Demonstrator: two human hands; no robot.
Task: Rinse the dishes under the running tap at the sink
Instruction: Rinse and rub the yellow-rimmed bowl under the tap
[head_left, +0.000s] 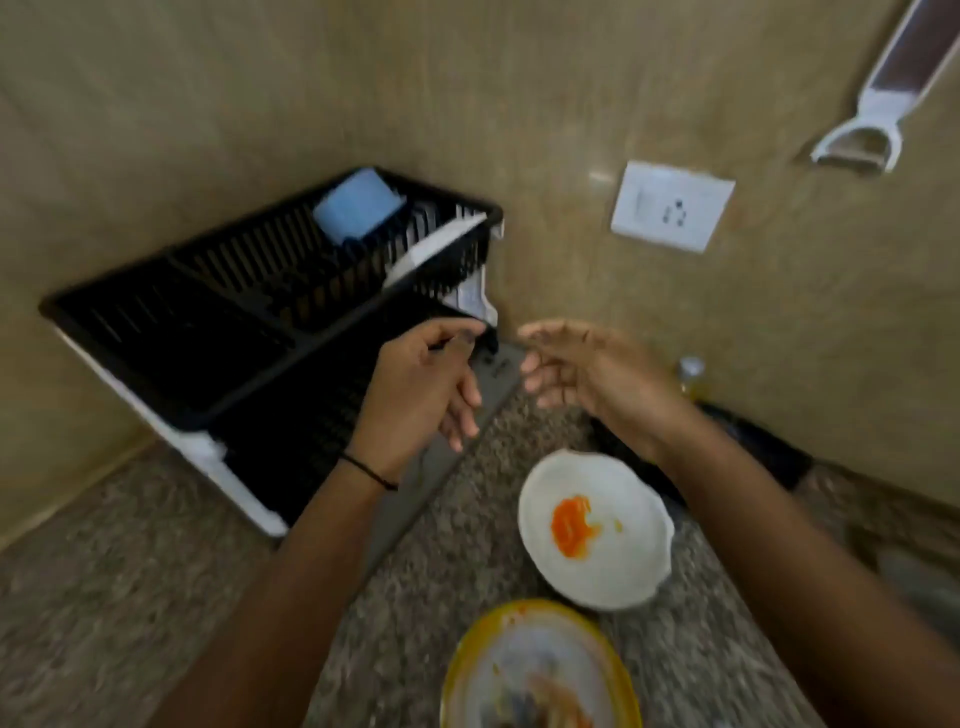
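Yellow-rimmed and round, a dirty plate (540, 670) lies nearest, on the speckled granite counter (130, 597), between the two forearms and well below both hands; smears of food streak its pale centre. Just beyond it, under the right wrist, sits a white bowl (597, 530) with a wavy edge and an orange blot inside.

Above these, the left hand (421, 389) hangs over a flat grey drip tray (493, 384), its fingers loosely curled, thumb and forefinger pinched near something thin and dark; blur hides whether it grips anything. A black thread circles that wrist. Facing it, close but apart, the right hand (582, 369) is spread open, palm turned inward, holding nothing.

Beyond the left hand stands a black slatted plastic dish rack (171, 332) with a white base, holding a pale blue cup (358, 208) and a white plate (431, 249) on edge. Farther, above the right hand, a white socket plate (672, 205) sits on the beige wall.
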